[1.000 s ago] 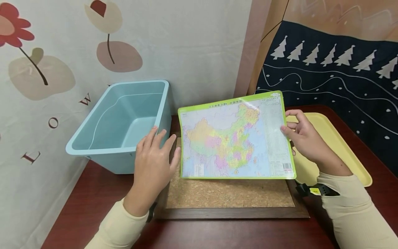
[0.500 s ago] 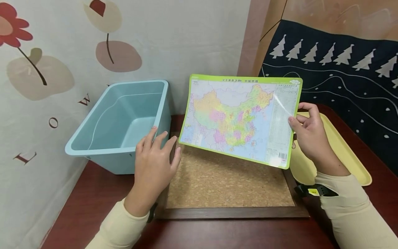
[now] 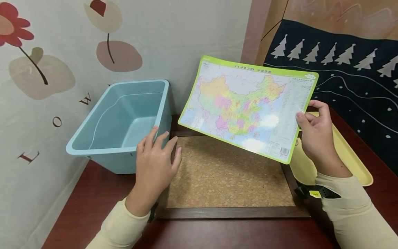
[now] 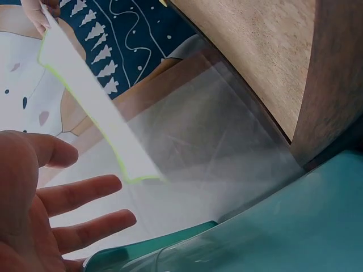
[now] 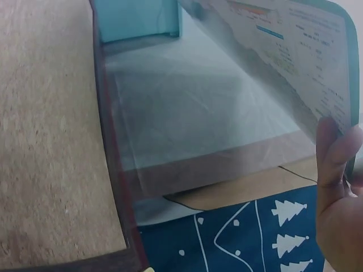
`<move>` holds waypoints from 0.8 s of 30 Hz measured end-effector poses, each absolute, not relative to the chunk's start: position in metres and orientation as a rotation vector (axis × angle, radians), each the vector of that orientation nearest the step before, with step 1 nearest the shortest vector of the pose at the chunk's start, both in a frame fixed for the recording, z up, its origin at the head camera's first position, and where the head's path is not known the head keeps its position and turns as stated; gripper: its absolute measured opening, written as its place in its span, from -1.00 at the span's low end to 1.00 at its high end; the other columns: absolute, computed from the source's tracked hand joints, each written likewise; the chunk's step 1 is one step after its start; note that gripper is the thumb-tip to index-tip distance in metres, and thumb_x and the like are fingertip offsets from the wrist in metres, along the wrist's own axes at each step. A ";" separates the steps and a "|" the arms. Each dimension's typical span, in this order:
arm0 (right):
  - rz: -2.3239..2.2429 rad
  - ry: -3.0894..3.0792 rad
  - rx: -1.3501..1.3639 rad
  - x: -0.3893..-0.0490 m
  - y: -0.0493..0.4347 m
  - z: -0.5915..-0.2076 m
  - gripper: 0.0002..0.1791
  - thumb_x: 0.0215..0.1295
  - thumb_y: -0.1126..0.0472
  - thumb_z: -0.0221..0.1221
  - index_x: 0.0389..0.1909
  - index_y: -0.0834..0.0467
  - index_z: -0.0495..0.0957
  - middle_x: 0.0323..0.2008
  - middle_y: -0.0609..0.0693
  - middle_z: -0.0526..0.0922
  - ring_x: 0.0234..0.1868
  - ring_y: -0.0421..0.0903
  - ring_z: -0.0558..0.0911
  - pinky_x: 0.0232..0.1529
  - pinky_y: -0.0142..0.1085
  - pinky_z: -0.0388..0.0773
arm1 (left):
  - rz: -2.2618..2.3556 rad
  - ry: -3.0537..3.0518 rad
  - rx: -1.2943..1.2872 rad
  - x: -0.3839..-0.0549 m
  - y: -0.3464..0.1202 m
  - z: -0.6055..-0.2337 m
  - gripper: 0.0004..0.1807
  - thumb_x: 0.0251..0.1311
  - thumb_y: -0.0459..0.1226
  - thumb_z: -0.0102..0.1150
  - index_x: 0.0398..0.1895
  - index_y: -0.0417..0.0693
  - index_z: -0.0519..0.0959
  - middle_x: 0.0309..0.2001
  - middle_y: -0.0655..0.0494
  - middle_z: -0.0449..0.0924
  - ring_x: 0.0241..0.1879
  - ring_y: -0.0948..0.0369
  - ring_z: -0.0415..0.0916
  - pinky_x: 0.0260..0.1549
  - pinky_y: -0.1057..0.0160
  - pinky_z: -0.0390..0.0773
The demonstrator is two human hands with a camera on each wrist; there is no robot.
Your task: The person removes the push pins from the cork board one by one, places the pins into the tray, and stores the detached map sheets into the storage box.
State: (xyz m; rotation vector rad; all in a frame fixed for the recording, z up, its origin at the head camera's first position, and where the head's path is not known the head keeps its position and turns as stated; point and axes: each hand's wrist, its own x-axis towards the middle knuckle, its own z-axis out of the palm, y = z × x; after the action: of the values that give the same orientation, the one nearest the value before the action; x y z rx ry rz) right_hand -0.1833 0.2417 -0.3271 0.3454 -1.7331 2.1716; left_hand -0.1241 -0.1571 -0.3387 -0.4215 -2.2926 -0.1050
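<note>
A thin, glossy map sheet (image 3: 239, 107) with a green border is held up in the air, tilted, by my right hand (image 3: 318, 138). The thumb lies on its printed face and the fingers go behind its right edge. In the left wrist view the sheet (image 4: 93, 99) shows a pale face. Below it a cork board (image 3: 230, 176) with a dark wooden frame lies on the table. My left hand (image 3: 155, 169) holds nothing; its fingers are spread and slightly bent, near the rim of the blue bin (image 3: 163, 103) and the board's left side. Whether they touch the rim I cannot tell.
The blue bin stands left of the board, against a wall cloth (image 3: 199, 41) printed with flowers. A yellow tray (image 3: 348, 155) lies to the right, partly behind my right hand. Dark cloth with white trees (image 3: 329, 76) hangs behind it. The table (image 3: 230, 235) is reddish brown.
My right hand has raised the map sheet and shifted it to the right and away from the cork board, uncovering more cork. My left hand has stayed almost still.
</note>
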 end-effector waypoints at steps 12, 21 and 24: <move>2.353 -1.540 0.282 -0.181 0.235 -0.324 -0.61 0.47 0.38 0.02 0.21 0.10 0.18 0.04 0.07 0.69 -0.17 -0.09 0.77 -0.65 -0.47 0.45 | -0.078 -2.326 -0.401 -0.118 -0.158 -0.337 -0.72 0.26 -0.16 0.22 -0.10 -0.13 0.74 -0.02 -0.21 0.69 0.35 -0.19 0.36 0.13 -0.21 0.36; 2.467 -1.438 0.278 -0.176 0.229 -0.318 -0.57 0.43 0.37 0.09 0.20 0.11 0.18 0.14 0.11 0.62 -0.04 -0.06 0.75 -0.35 -0.31 0.71 | -0.067 -2.325 -0.410 -0.115 -0.154 -0.337 -0.73 0.29 -0.16 0.18 -0.13 -0.12 0.75 -0.04 -0.19 0.71 0.36 -0.20 0.34 0.14 -0.20 0.34; 2.445 -1.483 0.270 -0.177 0.223 -0.313 -0.59 0.44 0.33 0.08 0.20 0.10 0.18 0.10 0.09 0.65 -0.08 -0.07 0.76 -0.44 -0.35 0.67 | -0.066 -2.332 -0.407 -0.114 -0.153 -0.336 -0.73 0.28 -0.16 0.20 -0.12 -0.11 0.75 -0.04 -0.18 0.71 0.36 -0.19 0.34 0.14 -0.20 0.35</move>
State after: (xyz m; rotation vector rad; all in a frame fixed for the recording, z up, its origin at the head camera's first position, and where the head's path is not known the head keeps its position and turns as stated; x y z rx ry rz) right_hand -0.1770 0.2234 -0.3125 0.2700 -1.4826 2.4451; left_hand -0.1138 -0.1530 -0.3365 -0.4074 -2.3322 -0.0665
